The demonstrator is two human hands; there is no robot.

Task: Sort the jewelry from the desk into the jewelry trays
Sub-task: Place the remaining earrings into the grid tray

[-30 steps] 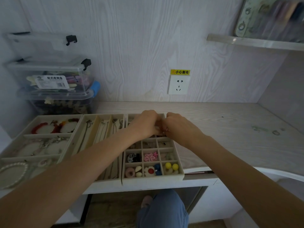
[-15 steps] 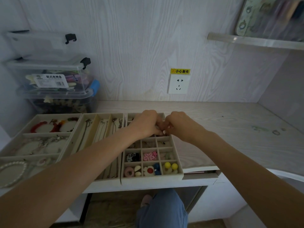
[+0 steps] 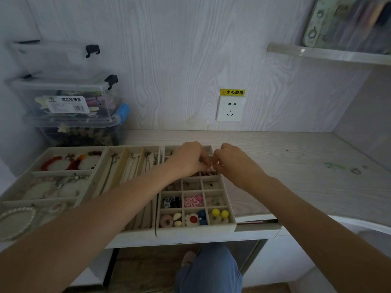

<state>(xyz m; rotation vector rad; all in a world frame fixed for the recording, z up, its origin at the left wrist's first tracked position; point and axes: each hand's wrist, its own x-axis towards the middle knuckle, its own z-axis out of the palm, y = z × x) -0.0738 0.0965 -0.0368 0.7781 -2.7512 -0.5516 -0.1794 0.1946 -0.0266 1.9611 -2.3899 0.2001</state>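
Two hands, your left hand (image 3: pixel 188 158) and right hand (image 3: pixel 232 163), pinch something tiny and pale between curled fingertips above the grid tray (image 3: pixel 229 208). It looks light and slippery; what it is, you cannot tell.

Pale woodgrain wall (image 3: pixel 179 60) with socket (image 3: pixel 230 108), shelf (image 3: pixel 330 55), dim light.

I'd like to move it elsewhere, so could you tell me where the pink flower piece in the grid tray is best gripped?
Pinch the pink flower piece from straight above by two opposite petals. It lies flat in its cell of the grid tray, so the walls block any approach from the side.
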